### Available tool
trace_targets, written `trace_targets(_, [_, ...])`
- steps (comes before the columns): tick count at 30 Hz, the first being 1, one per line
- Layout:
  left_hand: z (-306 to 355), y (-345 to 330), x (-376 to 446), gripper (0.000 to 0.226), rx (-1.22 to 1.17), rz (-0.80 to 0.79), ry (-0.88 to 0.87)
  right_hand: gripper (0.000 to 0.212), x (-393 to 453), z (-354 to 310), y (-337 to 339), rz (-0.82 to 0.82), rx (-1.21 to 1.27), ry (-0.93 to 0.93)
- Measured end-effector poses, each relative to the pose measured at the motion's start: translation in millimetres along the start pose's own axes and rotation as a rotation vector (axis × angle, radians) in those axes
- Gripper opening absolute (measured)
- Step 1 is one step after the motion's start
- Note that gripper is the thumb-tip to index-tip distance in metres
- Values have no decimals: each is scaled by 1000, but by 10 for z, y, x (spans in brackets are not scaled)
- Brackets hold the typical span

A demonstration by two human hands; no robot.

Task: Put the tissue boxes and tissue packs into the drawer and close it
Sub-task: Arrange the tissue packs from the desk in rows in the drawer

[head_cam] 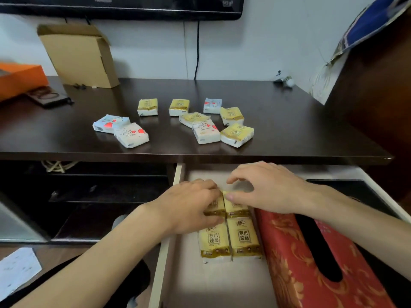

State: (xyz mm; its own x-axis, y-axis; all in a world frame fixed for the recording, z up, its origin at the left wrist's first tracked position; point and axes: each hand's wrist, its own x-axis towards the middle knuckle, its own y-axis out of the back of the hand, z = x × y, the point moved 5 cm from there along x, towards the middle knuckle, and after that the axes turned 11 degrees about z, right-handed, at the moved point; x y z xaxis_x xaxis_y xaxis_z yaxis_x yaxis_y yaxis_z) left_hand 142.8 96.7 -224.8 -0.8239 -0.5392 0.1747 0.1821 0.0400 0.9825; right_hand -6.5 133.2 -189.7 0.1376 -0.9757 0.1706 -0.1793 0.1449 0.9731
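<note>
The drawer (165, 252) is pulled open below the dark tabletop. Inside it lies a red tissue box (295, 258) with gold pattern, and to its left two yellow tissue packs (229, 241) side by side. Behind them, two more yellow packs (224, 206) sit in a second row. My left hand (189, 207) rests on the left one and my right hand (264, 190) pinches the right one. On the tabletop (66, 130) lie several loose packs: yellow ones (148, 106), blue ones with red hearts (111, 123) and white ones (205, 131).
A cardboard box (80, 56) leans on the wall at the back left, next to an orange box (20, 78). A dark object (349, 190) fills the drawer's right side. Open shelves (100, 190) stand left of the drawer. A screen (122, 7) hangs above.
</note>
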Motion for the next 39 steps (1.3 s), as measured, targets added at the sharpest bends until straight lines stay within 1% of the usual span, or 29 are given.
trace_targets(3, [-59, 179, -2, 47, -28, 81, 20, 28, 135, 137, 313, 249, 162, -74])
trace_targets(5, [-122, 309, 8, 42, -28, 158, 44, 17, 279, 253, 436, 378, 199, -102])
trace_targets(6, [-166, 380, 18, 40, -39, 208, 72, 13, 361, 308, 461, 415, 186, -112])
trace_targets(7, [-219, 454, 34, 38, -60, 265, 110, 13, 450, 358, 460, 429, 163, -124])
trace_targets(8, [-273, 529, 58, 35, -88, 323, 149, 19, 535, 402, 436, 414, 132, -141])
trace_targets(10, [-368, 652, 120, 28, -145, 418, 216, 39, 687, 494, 329, 335, 71, -180])
trace_targets(12, [-417, 736, 205, 24, -167, 487, 248, 48, 786, 575, 251, 289, 55, -208])
trace_targets(14, [-428, 809, 314, 22, -165, 547, 243, 46, 825, 660, 234, 292, 70, -210])
trace_targets(16, [-431, 876, 476, 22, -182, 575, 228, 36, 805, 767, 268, 299, 81, -199])
trace_targets(18, [-443, 917, 714, 25, -198, 555, 208, 29, 748, 932, 309, 275, 111, -206])
trace_targets(21, [-450, 924, 1207, 33, -139, 468, 176, 24, 642, 1256, 397, 235, 204, -280])
trace_targets(23, [-453, 882, 1567, 38, -79, 365, 174, 21, 579, 1422, 458, 210, 249, -311])
trace_targets(25, [-465, 781, 1872, 42, 5, 224, 189, 21, 527, 1496, 496, 189, 282, -309])
trace_targets(28, [-481, 581, 2104, 37, 83, 65, 245, 23, 472, 1549, 511, 176, 276, -287])
trace_targets(30, [-475, 511, 2140, 38, 60, 58, 250, 31, 440, 1536, 528, 163, 262, -280])
trace_targets(32, [-446, 515, 2115, 37, 4, 100, 219, 39, 409, 1501, 558, 149, 242, -287])
trace_targets(36, [-389, 521, 1991, 29, 20, 139, 130, 23, 371, 1422, 630, 139, 199, -274])
trace_targets(37, [-388, 515, 1953, 27, -14, 134, 131, 21, 360, 1400, 650, 134, 195, -269])
trace_targets(39, [-389, 504, 1877, 29, -178, 88, 168, 19, 330, 1358, 683, 123, 186, -265])
